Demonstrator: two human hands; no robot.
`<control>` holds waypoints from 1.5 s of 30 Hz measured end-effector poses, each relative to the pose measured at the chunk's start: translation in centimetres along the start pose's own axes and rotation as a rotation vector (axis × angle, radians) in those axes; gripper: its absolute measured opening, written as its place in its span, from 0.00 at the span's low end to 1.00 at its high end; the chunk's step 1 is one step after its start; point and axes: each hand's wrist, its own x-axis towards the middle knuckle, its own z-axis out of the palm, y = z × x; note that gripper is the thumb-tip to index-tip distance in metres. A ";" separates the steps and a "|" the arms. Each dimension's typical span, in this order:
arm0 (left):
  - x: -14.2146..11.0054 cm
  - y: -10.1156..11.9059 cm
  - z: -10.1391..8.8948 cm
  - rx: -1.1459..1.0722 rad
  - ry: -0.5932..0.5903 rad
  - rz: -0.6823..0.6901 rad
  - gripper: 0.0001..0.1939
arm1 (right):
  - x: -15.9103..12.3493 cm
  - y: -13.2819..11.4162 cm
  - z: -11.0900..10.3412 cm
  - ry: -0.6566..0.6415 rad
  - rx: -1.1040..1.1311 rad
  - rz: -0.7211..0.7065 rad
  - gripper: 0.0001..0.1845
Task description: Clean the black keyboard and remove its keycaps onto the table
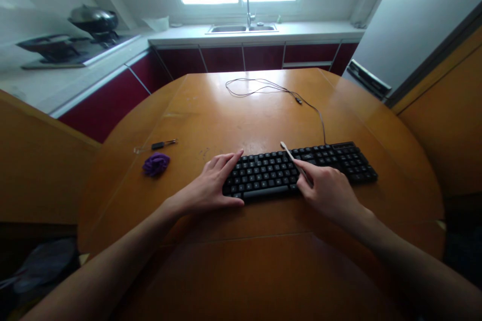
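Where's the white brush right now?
In the head view, right of centre: the white brush is in the right hand, slanting over the black keyboard, its tip just past the far edge.

The left hand (211,185) and the right hand (331,193) are bare, and the forearms (124,248), of slender shape, are also uncovered.

Glossy wooden table (241,120), black keyboard (267,170), thin looped cable (321,115) behind it, purple cloth bundle (155,164) beside small black object (157,145)

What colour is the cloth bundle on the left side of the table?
The cloth bundle is purple, seen in the head view.
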 end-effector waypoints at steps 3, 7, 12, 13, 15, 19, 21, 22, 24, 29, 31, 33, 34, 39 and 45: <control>0.0 0.1 0.0 -0.008 0.003 0.000 0.63 | -0.6 -0.2 -0.8 -0.004 0.070 -0.043 0.24; 0.0 0.1 0.0 -0.008 0.001 0.001 0.63 | -0.3 0.7 -1.6 0.036 0.214 -0.042 0.22; 0.0 -0.1 0.0 0.000 -0.005 -0.001 0.63 | 2.3 3.7 -1.7 0.218 0.456 0.026 0.15; 0.0 -0.1 0.0 0.003 -0.004 0.000 0.63 | 2.8 4.3 -1.6 0.226 0.511 0.045 0.14; 0.0 -0.1 0.0 0.009 -0.003 -0.001 0.62 | 3.6 5.1 -1.6 0.231 0.595 0.070 0.14; -0.1 0.0 0.0 0.006 0.002 0.001 0.62 | 4.0 5.9 -2.0 0.144 0.626 0.015 0.11; -0.1 -0.1 0.0 0.003 0.006 0.006 0.62 | 4.0 6.2 -2.2 0.079 0.602 -0.028 0.10; 0.0 -0.1 0.0 0.004 0.006 0.009 0.62 | 4.1 6.4 -2.3 0.057 0.587 -0.040 0.10; 0.0 -0.1 0.0 0.005 0.006 0.012 0.61 | 4.2 7.0 -2.6 0.040 0.557 -0.039 0.10; 0.1 -0.2 0.1 0.009 0.011 0.015 0.61 | 4.5 8.0 -3.0 0.078 0.520 0.023 0.09; 0.0 -0.2 0.2 0.008 0.013 0.016 0.61 | 4.6 7.8 -2.8 0.124 0.516 0.047 0.10; 0.0 -0.3 0.2 0.006 0.012 0.017 0.61 | 4.6 7.4 -2.5 0.135 0.514 0.054 0.11; 0.0 -0.3 0.2 0.005 0.013 0.017 0.61 | 4.5 7.2 -2.3 0.125 0.512 0.048 0.12; 0.0 -0.3 0.2 0.003 0.014 0.019 0.61 | 4.0 6.3 -2.3 0.057 0.470 -0.003 0.13; 0.1 -0.3 0.2 -0.004 0.016 0.020 0.61 | 3.4 5.9 -3.0 0.088 0.416 -0.009 0.12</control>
